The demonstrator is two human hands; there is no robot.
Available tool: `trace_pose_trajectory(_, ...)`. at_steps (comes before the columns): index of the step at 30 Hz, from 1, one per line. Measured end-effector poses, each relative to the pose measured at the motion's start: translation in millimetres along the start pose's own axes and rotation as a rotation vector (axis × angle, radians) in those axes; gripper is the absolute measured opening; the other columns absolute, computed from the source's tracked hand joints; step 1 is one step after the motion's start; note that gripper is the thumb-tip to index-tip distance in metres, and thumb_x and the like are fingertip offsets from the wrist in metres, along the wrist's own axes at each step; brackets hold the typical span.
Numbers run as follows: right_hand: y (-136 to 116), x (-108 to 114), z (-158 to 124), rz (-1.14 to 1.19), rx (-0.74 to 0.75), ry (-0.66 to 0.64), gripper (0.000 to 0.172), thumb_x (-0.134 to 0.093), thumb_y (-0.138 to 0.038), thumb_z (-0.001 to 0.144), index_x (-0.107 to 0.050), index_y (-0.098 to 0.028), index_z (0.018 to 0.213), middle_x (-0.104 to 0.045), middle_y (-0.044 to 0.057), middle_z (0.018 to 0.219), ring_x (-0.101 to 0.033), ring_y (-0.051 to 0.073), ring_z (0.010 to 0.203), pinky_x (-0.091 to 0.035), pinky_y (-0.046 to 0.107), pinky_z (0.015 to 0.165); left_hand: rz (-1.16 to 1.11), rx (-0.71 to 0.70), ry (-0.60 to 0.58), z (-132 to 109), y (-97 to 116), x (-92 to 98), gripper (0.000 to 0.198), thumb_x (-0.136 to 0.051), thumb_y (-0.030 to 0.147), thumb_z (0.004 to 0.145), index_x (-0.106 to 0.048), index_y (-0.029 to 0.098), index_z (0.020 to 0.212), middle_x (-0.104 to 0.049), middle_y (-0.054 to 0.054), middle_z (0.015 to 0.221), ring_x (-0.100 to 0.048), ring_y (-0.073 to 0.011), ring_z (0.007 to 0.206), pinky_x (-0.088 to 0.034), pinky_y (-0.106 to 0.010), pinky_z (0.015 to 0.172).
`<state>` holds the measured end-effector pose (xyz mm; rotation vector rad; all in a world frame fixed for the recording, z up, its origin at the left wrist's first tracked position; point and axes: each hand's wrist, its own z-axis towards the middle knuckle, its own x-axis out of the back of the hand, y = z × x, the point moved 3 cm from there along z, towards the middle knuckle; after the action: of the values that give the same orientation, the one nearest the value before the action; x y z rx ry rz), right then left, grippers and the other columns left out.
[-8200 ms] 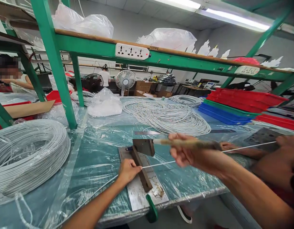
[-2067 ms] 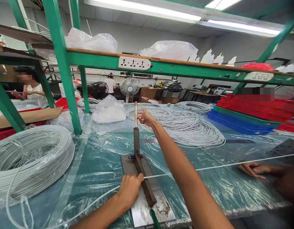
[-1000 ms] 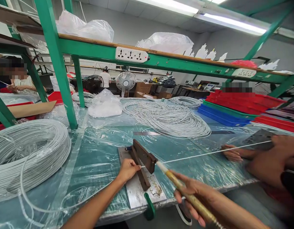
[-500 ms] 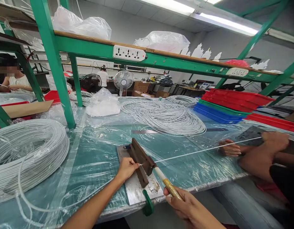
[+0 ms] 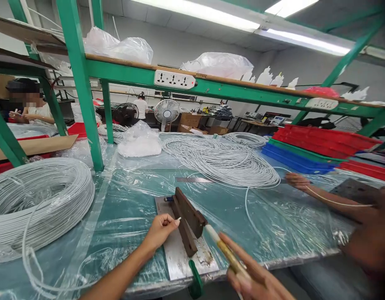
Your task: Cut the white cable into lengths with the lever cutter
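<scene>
My left hand [image 5: 162, 229] pinches a white cable between thumb and fingers. The cable's short end [image 5: 179, 219] pokes out beside the lower bar of a brown metal bench cutter [image 5: 187, 214]. My right hand [image 5: 245, 266] is around the cutter's handle [image 5: 225, 250], which is wrapped in yellowish tape; its fingers look loosely laid along it and partly blurred. The cutter's blade arm stands raised above the lower bar. Its metal base plate [image 5: 176, 264] lies at the table's front edge, by a green clamp handle [image 5: 196, 281].
A big white cable coil [image 5: 67, 200] lies at left, a loose cable pile [image 5: 223, 160] behind the cutter. At right, a co-worker's hand [image 5: 297, 181] is near a length of cable. Stacked trays [image 5: 323, 143] stand behind it. A green shelf frame [image 5: 129, 77] spans overhead.
The cable stretched taut from the cutter to the co-worker is gone from there; the co-worker's hands moved apart. My left hand drew slightly back left, showing the cable end. My right hand's grip loosened.
</scene>
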<state>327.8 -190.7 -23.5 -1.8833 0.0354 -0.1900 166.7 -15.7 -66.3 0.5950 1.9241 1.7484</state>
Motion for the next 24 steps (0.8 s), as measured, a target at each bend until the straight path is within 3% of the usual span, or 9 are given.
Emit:
trace_pose_trajectory(2, -38, 8, 9, 0.101, 0.047, -0.123, 0.082, -0.054, -0.074, 0.064, -0.05, -0.024, 0.129, -0.061, 0.009, 0.074, -0.052, 0.016, 0.045, -0.039, 0.028, 0.043, -0.017, 0.004, -0.043, -7, 4, 1.4, 0.059, -0.06, 0.075, 0.053, -0.043, 0.018, 0.057, -0.031, 0.008, 0.048, -0.025, -0.0068, 0.048, -0.017, -0.023, 0.049)
trace_pose_trajectory(6, -122, 12, 42, 0.241, 0.276, -0.141, 0.077, -0.035, -0.082, 0.07, -0.063, -0.018, 0.102, -0.062, 0.01, 0.075, -0.055, 0.016, 0.056, -0.043, 0.03, 0.057, -0.028, 0.026, -0.083, -20, 3, 3.1, 0.06, -0.057, 0.076, 0.056, -0.048, 0.017, 0.06, -0.034, 0.007, 0.048, -0.028, -0.0078, 0.047, -0.018, -0.023, 0.048)
trace_pose_trajectory(8, -156, 9, 70, 0.268, 0.322, -0.173, 0.083, -0.023, -0.084, 0.072, -0.06, -0.017, 0.104, -0.064, 0.011, 0.076, -0.057, 0.018, 0.06, -0.044, 0.031, 0.062, -0.032, 0.031, -0.082, -25, 1, 3.8, 0.06, -0.055, 0.076, 0.06, -0.05, 0.016, 0.063, -0.035, 0.006, 0.048, -0.028, -0.008, 0.047, -0.018, -0.023, 0.048)
trace_pose_trajectory(11, -191, 7, 123, 0.247, 0.331, -0.103, 0.088, -0.002, -0.077, 0.079, -0.052, -0.014, 0.114, -0.068, 0.015, 0.084, -0.063, 0.022, 0.074, -0.043, 0.035, 0.077, -0.041, -0.006, -0.025, -33, -1, 6.5, 0.057, -0.053, 0.073, 0.066, -0.051, 0.016, 0.065, -0.034, 0.007, 0.047, -0.028, -0.0084, 0.046, -0.019, -0.023, 0.049)
trace_pose_trajectory(14, -209, 7, 179, 0.22, 0.305, -0.037, 0.085, -0.002, -0.075, 0.082, -0.05, -0.013, 0.116, -0.069, 0.014, 0.087, -0.063, 0.023, 0.082, -0.04, 0.033, 0.079, -0.049, -0.058, 0.071, -38, -1, 11.9, 0.056, -0.051, 0.072, 0.068, -0.051, 0.016, 0.065, -0.033, 0.007, 0.047, -0.029, -0.0086, 0.047, -0.021, -0.023, 0.05)
trace_pose_trajectory(18, -212, 3, 240, 0.211, 0.25, 0.012, 0.083, -0.01, -0.076, 0.082, -0.048, -0.012, 0.119, -0.068, 0.014, 0.095, -0.063, 0.02, 0.082, -0.039, 0.027, 0.069, -0.065, -0.065, 0.082, -42, -5, 16.7, 0.055, -0.051, 0.07, 0.07, -0.052, 0.016, 0.066, -0.032, 0.007, 0.048, -0.027, -0.0083, 0.047, -0.02, -0.023, 0.05)
trace_pose_trajectory(24, -205, -8, 286, 0.189, 0.189, 0.111, 0.073, -0.02, -0.066, 0.089, -0.039, -0.007, 0.127, -0.066, 0.015, 0.097, -0.063, 0.017, 0.075, -0.039, 0.025, 0.059, -0.084, -0.051, 0.114, -44, -5, 22.8, 0.058, -0.052, 0.073, 0.066, -0.053, 0.015, 0.065, -0.03, 0.008, 0.046, -0.025, -0.0077, 0.046, -0.019, -0.022, 0.049)
